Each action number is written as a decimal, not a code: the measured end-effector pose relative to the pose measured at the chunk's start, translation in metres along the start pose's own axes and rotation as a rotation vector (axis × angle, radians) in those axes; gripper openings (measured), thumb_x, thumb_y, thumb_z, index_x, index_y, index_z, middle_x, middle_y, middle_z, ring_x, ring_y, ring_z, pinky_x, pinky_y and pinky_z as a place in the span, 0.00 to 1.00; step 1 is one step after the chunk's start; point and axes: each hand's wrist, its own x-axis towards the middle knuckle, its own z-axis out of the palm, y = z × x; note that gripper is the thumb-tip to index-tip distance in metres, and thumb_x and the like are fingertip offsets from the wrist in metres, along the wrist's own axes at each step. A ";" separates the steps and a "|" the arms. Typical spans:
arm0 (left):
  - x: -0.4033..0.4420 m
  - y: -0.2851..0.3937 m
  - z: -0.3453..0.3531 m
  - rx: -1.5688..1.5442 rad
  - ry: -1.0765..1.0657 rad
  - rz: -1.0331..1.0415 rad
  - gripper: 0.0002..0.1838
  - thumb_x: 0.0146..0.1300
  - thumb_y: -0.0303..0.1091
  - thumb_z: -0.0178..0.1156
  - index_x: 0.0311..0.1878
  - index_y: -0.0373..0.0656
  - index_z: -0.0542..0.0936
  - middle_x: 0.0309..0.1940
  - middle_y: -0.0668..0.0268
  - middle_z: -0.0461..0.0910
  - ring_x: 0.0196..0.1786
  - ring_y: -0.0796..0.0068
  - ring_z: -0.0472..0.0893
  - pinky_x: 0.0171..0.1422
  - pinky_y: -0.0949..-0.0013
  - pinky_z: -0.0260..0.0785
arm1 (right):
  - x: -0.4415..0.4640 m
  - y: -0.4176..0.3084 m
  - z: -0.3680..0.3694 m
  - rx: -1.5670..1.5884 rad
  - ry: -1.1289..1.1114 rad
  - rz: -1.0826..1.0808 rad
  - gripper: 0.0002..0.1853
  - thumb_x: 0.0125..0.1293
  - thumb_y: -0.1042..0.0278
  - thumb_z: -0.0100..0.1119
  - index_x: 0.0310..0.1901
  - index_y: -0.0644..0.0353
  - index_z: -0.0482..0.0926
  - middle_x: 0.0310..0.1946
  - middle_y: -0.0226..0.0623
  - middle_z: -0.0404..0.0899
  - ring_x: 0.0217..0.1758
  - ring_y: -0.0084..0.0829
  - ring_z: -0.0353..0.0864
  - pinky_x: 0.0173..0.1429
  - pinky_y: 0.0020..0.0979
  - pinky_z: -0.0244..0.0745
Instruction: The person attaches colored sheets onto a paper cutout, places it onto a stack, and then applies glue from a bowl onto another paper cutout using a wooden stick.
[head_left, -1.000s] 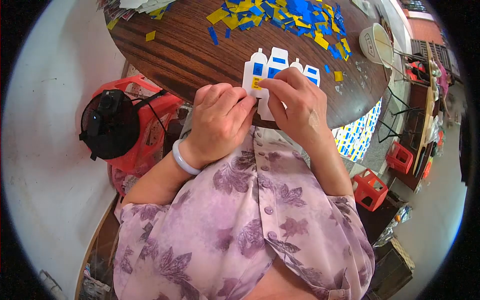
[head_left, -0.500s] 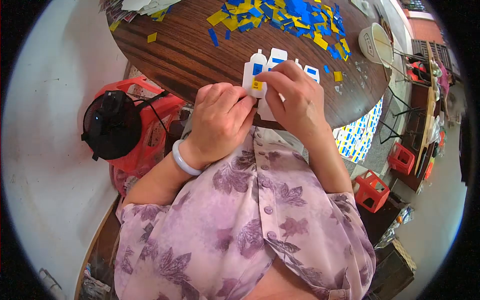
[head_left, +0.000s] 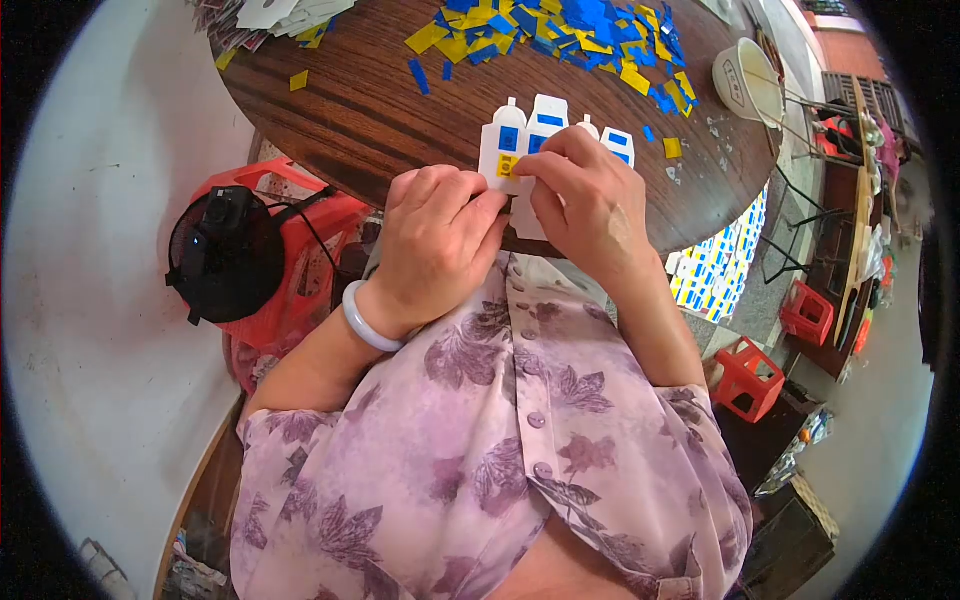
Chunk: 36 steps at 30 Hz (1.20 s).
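A flat white die-cut card (head_left: 489,165) with tabbed ends and blue and yellow patches reaches over the near table edge. My left hand (head_left: 437,228) is closed on its lower left corner; the fingers curl over it and the thumb is partly hidden. The yellow patch (head_left: 507,166) lies below a blue patch (head_left: 509,138) on the card's left panel. My right hand (head_left: 590,195) is closed over the middle of the card, its fingertips bunched beside the yellow patch. Whatever those fingertips pinch, if anything, is hidden. The hand covers part of the card's right panels.
Loose blue and yellow pieces (head_left: 590,35) lie heaped at the far side of the round wooden table (head_left: 330,125). White cut cards (head_left: 290,12) are stacked at far left, a white bucket (head_left: 735,85) at right. A red stool (head_left: 745,380) stands on the floor at right.
My right fingertips have drawn slightly back to the right, so more of the yellow patch shows. The view has shifted a little; my left hand keeps its hold on the card.
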 end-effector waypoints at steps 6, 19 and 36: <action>0.001 0.000 0.000 -0.006 -0.013 0.000 0.13 0.46 0.26 0.67 0.38 0.40 0.80 0.36 0.64 0.76 0.42 0.62 0.75 0.47 0.60 0.64 | -0.003 0.000 -0.001 -0.012 0.029 -0.014 0.07 0.47 0.75 0.62 0.31 0.54 0.82 0.31 0.32 0.75 0.33 0.35 0.79 0.34 0.34 0.74; 0.006 0.008 -0.006 -0.213 0.021 -0.062 0.04 0.56 0.21 0.62 0.35 0.35 0.79 0.33 0.61 0.78 0.36 0.65 0.76 0.42 0.68 0.68 | -0.084 -0.012 0.009 -0.098 0.141 -0.057 0.14 0.46 0.69 0.64 0.38 0.48 0.79 0.36 0.23 0.74 0.36 0.25 0.73 0.38 0.29 0.65; 0.010 0.046 -0.028 -1.228 -0.130 -0.881 0.14 0.69 0.37 0.55 0.44 0.35 0.80 0.35 0.64 0.83 0.34 0.77 0.83 0.38 0.72 0.76 | -0.127 -0.027 -0.040 0.001 0.581 -0.302 0.17 0.45 0.71 0.64 0.41 0.56 0.84 0.34 0.31 0.77 0.31 0.28 0.76 0.33 0.28 0.71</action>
